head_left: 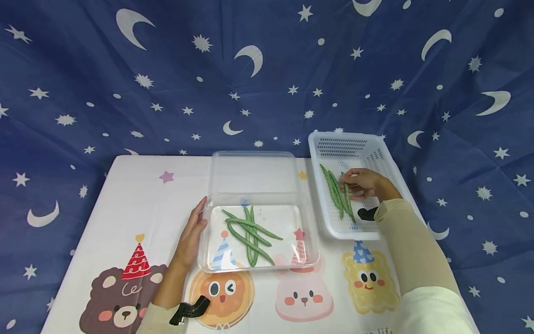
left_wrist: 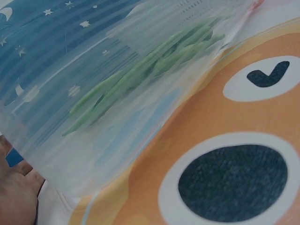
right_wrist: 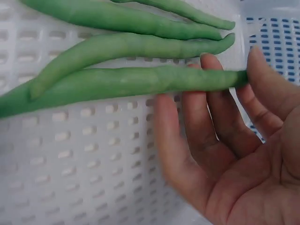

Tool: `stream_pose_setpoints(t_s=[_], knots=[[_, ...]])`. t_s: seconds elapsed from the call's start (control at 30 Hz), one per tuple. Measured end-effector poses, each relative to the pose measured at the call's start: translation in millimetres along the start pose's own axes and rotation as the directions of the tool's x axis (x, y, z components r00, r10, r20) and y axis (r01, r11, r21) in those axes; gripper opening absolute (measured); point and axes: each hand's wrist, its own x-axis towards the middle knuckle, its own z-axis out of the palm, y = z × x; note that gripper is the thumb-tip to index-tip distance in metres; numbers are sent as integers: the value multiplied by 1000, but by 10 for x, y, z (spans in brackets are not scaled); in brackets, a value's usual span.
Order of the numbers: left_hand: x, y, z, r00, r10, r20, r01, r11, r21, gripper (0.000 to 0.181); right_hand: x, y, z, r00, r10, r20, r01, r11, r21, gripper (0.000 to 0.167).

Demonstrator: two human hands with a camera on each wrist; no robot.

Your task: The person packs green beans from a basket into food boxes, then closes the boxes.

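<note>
In the head view my left hand (head_left: 191,239) lies along the left wall of a clear plastic container (head_left: 308,241), its fingers fairly straight. Several green beans (head_left: 250,226) lie crossed inside. The left wrist view has part of that hand (left_wrist: 18,192) beside the cloudy container wall (left_wrist: 56,164), with beans (left_wrist: 126,79) behind it. Over the white basket (head_left: 329,227), my right hand (head_left: 363,183) has its thumb and fingers around the upper end of a bean (head_left: 347,199). Up close, the right hand (right_wrist: 248,145) pinches this bean (right_wrist: 126,82) near its tip; other beans (right_wrist: 117,18) lie alongside.
A clear lid or second tray (head_left: 252,171) lies directly behind the container. The basket stands at the table's right edge. A white cloth with cartoon figures (head_left: 303,297) covers the table, and a blue star-patterned cloth (head_left: 267,93) hangs behind.
</note>
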Motion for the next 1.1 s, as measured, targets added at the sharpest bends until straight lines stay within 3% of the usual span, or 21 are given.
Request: stream_pose_setpoints(t_s=[0.2, 0.33, 0.47, 0.6, 0.83, 1.1], knots=[[-4, -3, -9, 1000, -6, 11, 6, 1000, -15, 55, -155, -141, -37, 989, -121, -83, 109, 985, -133, 34], [-8, -5, 1, 1000, -7, 6, 7, 1000, 1, 56, -326, -327, -22, 971, -199, -135, 168, 962, -214, 32], [-8, -5, 0, 1000, -3, 3, 3, 1000, 12, 56, -509, -530, 118, 951, -277, -139, 238, 939, -247, 32], [-1, -12, -16, 1000, 4, -4, -4, 1000, 15, 55, -667, -690, 326, 945, -315, -91, 287, 928, -236, 42], [7, -24, -20, 1000, 9, -1, -9, 1000, 14, 55, -876, -798, 571, 952, -304, 18, 303, 940, -156, 62], [-8, -16, -20, 1000, 0, -10, 1, 1000, 19, 55, -1065, -806, 929, 919, -366, 149, 379, 923, -65, 64]])
